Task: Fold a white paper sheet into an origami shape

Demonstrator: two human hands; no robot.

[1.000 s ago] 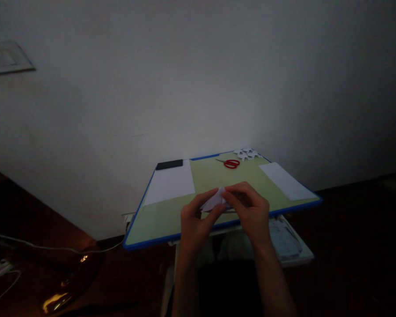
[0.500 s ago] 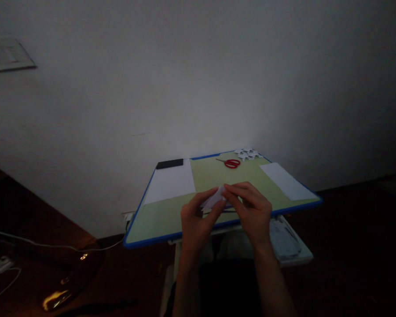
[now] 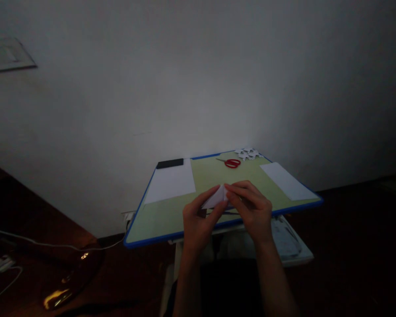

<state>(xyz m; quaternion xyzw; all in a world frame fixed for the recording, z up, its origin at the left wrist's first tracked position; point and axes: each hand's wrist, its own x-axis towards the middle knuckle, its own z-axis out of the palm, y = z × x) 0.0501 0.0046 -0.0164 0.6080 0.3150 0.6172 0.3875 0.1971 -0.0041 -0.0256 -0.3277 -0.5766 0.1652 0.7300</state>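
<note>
Grip: left hand [image 3: 198, 219] and right hand [image 3: 254, 213] both pinching one folded white paper triangle [image 3: 214, 200], between them over the near side of the blue-edged, pale-green worktop [image 3: 161, 220]; long axis apparently left–right, neither hand nearer.

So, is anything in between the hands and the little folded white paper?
No, nothing visible: the left hand and right hand both pinch the folded paper directly. The red-handled scissors lie farther back on the tabletop, apart from them.
</note>
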